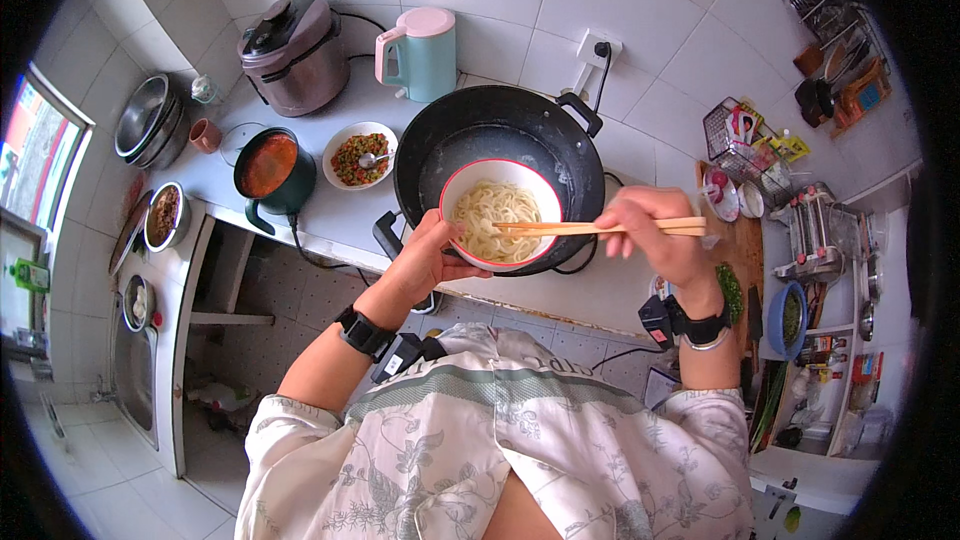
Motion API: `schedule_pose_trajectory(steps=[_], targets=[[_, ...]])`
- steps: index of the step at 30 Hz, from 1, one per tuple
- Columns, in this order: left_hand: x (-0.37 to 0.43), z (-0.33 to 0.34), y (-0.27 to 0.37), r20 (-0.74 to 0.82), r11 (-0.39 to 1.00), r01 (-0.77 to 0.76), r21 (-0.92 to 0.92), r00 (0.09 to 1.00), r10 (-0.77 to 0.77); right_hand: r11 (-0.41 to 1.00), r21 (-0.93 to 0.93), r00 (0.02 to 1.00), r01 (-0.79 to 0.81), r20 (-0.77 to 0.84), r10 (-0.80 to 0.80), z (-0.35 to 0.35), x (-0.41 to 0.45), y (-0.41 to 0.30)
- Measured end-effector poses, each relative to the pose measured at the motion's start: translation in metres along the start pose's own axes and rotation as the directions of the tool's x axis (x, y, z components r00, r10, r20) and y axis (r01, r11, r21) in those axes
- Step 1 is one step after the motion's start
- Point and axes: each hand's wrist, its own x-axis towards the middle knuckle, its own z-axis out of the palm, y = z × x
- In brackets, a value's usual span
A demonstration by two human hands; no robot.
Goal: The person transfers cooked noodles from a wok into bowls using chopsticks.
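A white bowl with a red rim (556,202) is held by my left hand (433,251) over the near part of a large black wok (499,109). Pale noodles (499,206) lie in the bowl. My right hand (652,229) grips a pair of wooden chopsticks (574,228), whose tips reach into the noodles. Left of the wok stand a white bowl of diced mixed vegetables (352,154) with a metal spoon (369,160) and a dark green pot (292,191) holding red soup or sauce (268,163).
A multicooker (300,86) and a kettle (431,52) stand behind. At far left are a metal bowl of brown food (165,217) and a sink (135,390). Chopped greens (727,292), a wire basket (739,139) and a blue bowl (787,319) stand at right.
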Motion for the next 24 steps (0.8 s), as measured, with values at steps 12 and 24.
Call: schedule_pose_trajectory(steps=[12, 24], targets=[[-0.039, -0.012, 0.021, -0.139, 0.978, -0.189, 0.089, 0.97, 0.2, 0.943, 0.245, 0.861, -0.223, -0.405, 0.309, 0.002, 0.027, 0.129], [-0.065, -0.036, 0.027, -0.282, 0.937, -0.347, 0.051, 0.895, 0.347, 0.964, -0.24, 0.955, -0.113, -0.293, 0.039, 0.052, 0.054, 0.171]])
